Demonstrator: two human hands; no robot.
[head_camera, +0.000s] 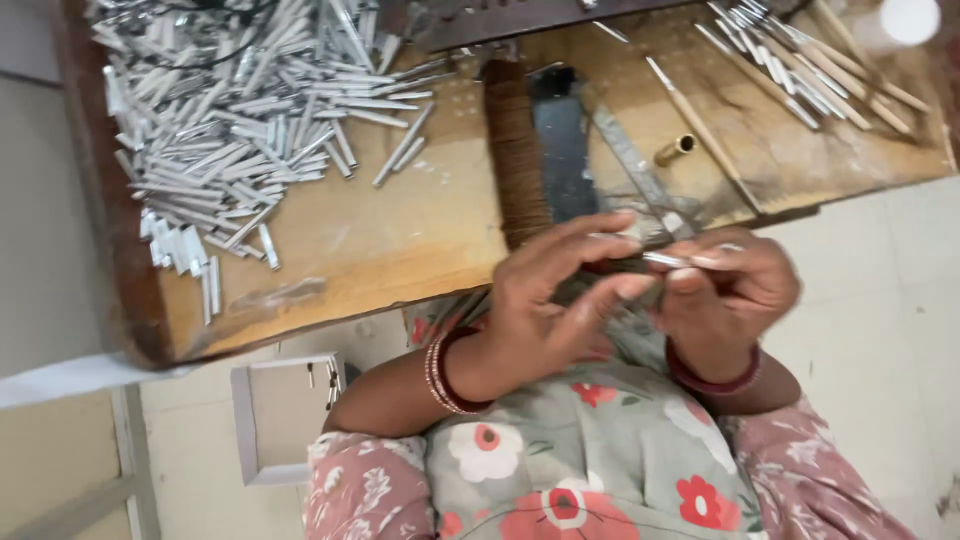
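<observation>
Metal tube (672, 260), pinched between left hand (540, 305), right hand (725, 290)

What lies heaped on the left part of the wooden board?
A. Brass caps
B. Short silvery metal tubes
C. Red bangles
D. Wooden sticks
B: a big heap of short silvery metal tubes covers the left part of the wooden board, while the wooden sticks lie at the far right and only one brass piece shows.
</observation>
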